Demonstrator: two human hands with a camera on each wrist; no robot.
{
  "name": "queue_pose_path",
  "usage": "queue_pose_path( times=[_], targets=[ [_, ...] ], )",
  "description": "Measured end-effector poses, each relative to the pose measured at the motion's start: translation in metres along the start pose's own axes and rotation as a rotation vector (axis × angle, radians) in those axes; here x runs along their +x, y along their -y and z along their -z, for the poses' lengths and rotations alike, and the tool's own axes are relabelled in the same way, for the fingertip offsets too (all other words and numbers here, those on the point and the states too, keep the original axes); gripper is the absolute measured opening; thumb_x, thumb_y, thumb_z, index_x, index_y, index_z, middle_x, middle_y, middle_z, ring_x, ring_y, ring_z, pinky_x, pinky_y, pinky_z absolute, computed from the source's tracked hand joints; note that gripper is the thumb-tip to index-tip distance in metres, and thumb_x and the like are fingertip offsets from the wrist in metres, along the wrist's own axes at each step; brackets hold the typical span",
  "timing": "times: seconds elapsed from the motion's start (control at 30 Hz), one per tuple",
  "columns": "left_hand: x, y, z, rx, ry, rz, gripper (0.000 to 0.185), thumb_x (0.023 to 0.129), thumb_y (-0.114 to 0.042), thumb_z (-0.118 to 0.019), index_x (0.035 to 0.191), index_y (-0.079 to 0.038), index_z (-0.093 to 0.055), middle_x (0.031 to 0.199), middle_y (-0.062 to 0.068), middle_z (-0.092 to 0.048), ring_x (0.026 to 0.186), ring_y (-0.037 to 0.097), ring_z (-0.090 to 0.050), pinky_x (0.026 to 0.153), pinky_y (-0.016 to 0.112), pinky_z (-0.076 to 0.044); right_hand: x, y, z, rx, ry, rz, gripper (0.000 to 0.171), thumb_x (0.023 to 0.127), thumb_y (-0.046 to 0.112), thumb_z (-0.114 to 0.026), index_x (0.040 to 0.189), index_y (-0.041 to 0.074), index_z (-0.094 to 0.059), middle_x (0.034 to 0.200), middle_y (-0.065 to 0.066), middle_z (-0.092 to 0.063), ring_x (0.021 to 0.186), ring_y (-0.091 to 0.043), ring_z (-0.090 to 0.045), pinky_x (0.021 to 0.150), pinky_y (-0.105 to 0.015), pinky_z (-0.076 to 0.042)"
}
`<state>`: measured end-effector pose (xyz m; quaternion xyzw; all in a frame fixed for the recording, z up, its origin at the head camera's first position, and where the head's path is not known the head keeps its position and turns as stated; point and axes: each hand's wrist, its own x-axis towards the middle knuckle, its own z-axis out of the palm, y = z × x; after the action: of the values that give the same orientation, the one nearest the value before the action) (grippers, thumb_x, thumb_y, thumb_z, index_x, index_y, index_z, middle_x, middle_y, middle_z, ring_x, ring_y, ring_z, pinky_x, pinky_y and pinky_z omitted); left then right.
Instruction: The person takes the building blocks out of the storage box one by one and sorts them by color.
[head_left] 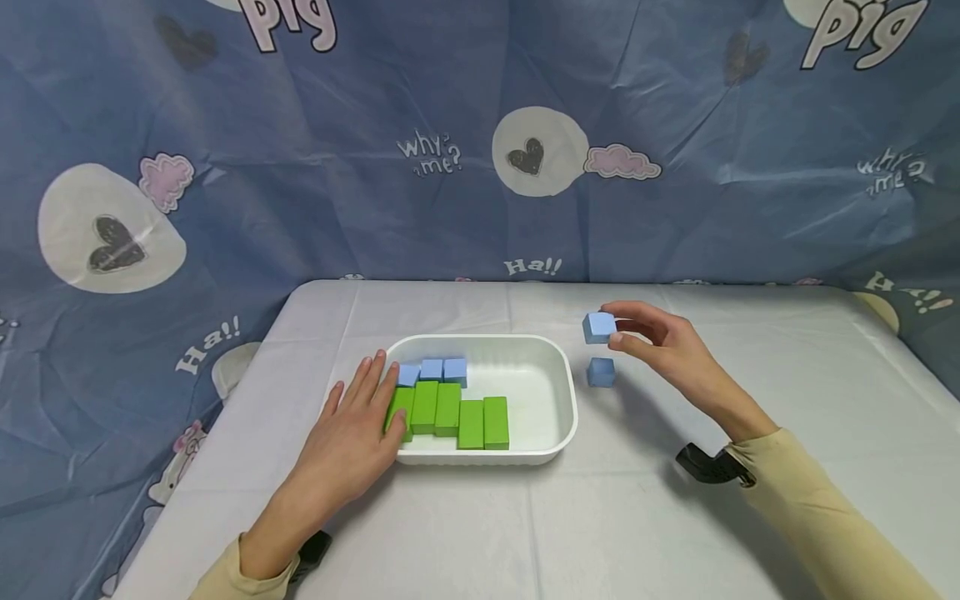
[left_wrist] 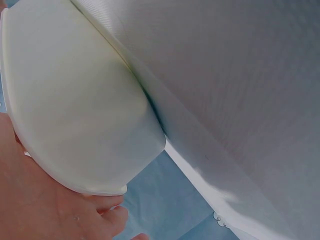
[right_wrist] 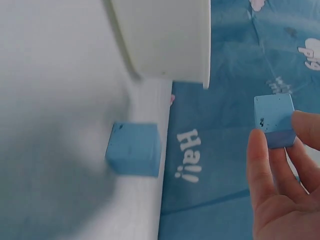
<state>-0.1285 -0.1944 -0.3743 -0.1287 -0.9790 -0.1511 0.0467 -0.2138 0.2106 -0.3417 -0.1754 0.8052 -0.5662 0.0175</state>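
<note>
Right hand (head_left: 667, 346): pinched a blue cube (head_left: 599, 327) by opposite faces, lifted above the table (head_left: 750, 517).
Left hand (head_left: 356, 433): lay flat, fingers straight, against the white tray (head_left: 558, 367).
Cube's feel: seemingly light, rigid, smooth; flat sides suit fingertips.
Below the right hand: second blue cube (head_left: 601, 372).
Inside tray: green blocks (head_left: 450, 412).

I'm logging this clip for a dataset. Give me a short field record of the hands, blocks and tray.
left hand: rests flat on the tray's left rim
right hand: pinches a blue cube, lifted off the table
tray: white; holds five green blocks and three blue cubes
loose cube: blue, on the table right of tray
</note>
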Motion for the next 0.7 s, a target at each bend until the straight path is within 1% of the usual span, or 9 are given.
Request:
queue_pose_path(
  times=[0.13, 0.23, 0.47, 0.57, 0.7],
  targets=[
    [0.0, 0.0, 0.0, -0.002, -0.002, 0.0, 0.06, 0.104, -0.034, -0.038, 0.155, -0.004, -0.027, 0.163, 0.012, -0.011, 0.15, 0.028, -0.007, 0.115, 0.057, -0.01, -0.005, -0.004, 0.009, -0.016, -0.019, -0.022, 0.043, 0.094, 0.022, -0.07, 0.135, 0.016, -0.059, 0.127, -0.005, -0.062, 0.117, -0.018, -0.059, 0.094, -0.024, -0.047],
    [0.0, 0.0, 0.0, -0.004, -0.001, 0.002, 0.06, 0.104, -0.033, -0.039, 0.155, -0.004, -0.028, 0.163, 0.012, -0.011, 0.15, 0.028, -0.007, 0.115, 0.057, -0.01, -0.007, -0.009, 0.015, -0.025, -0.027, -0.029, 0.043, 0.094, 0.021, -0.069, 0.136, 0.016, -0.059, 0.126, -0.007, -0.062, 0.115, -0.018, -0.06, 0.092, -0.022, -0.048],
    [0.0, 0.0, -0.001, -0.006, 0.0, 0.005, 0.06, 0.104, -0.034, -0.039, 0.155, -0.004, -0.028, 0.163, 0.012, -0.011, 0.15, 0.027, -0.007, 0.115, 0.057, -0.01, -0.013, -0.022, 0.025, -0.041, -0.031, -0.055, 0.043, 0.095, 0.02, -0.068, 0.136, 0.013, -0.058, 0.126, -0.009, -0.062, 0.112, -0.016, -0.061, 0.092, -0.021, -0.047],
    [0.0, 0.0, -0.001, -0.005, -0.002, 0.004, 0.06, 0.104, -0.034, -0.038, 0.155, -0.005, -0.028, 0.163, 0.012, -0.011, 0.15, 0.027, -0.007, 0.115, 0.057, -0.01, -0.015, -0.027, 0.029, -0.066, -0.02, -0.075, 0.044, 0.095, 0.021, -0.068, 0.138, 0.013, -0.057, 0.128, -0.008, -0.061, 0.112, -0.014, -0.061, 0.091, -0.019, -0.047],
    [0.001, 0.0, -0.001, -0.009, -0.002, 0.003, 0.06, 0.104, -0.033, -0.039, 0.155, -0.004, -0.029, 0.163, 0.012, -0.011, 0.15, 0.028, -0.007, 0.115, 0.057, -0.01, -0.017, -0.035, 0.035, -0.128, -0.001, -0.093, 0.047, 0.096, 0.025, -0.067, 0.14, 0.012, -0.055, 0.129, -0.007, -0.061, 0.111, -0.01, -0.061, 0.089, -0.017, -0.046]
  ],
)
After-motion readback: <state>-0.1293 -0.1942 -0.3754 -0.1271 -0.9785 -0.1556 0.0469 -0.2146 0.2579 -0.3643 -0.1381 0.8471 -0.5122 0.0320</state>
